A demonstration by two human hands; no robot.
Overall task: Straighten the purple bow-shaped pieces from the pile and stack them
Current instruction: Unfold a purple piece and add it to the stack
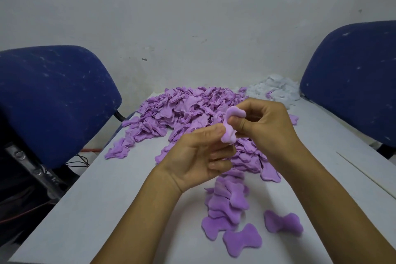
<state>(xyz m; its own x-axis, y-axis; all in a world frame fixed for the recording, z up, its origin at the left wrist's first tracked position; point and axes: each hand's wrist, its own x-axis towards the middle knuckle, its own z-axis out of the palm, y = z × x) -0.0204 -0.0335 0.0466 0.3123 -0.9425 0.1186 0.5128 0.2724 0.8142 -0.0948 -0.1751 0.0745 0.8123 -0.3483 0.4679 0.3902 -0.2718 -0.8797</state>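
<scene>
Bare pale wall behind; a white bench (111,188) runs toward it, a blue chair (53,100) at the left edge and another (353,75) at the right. From my remote seat I read left to right. Pile (182,113) of purple bows sprawls across the far bench, with white scraps (276,90) beyond it at right. Left hand (199,156), fingers curled, pinches the lower lobe of one crumpled bow (230,126); right hand (263,126) pinches its upper lobe between thumb and forefinger, so the bow is held in the air between the two hands, above the pile's near edge. Stack (229,203) lies near, leaning, with two loose bows (242,242) beside it. Risks, as I judge them: a hard pull may tear or stretch the soft piece; a careless drop may topple the leaning stack.
</scene>
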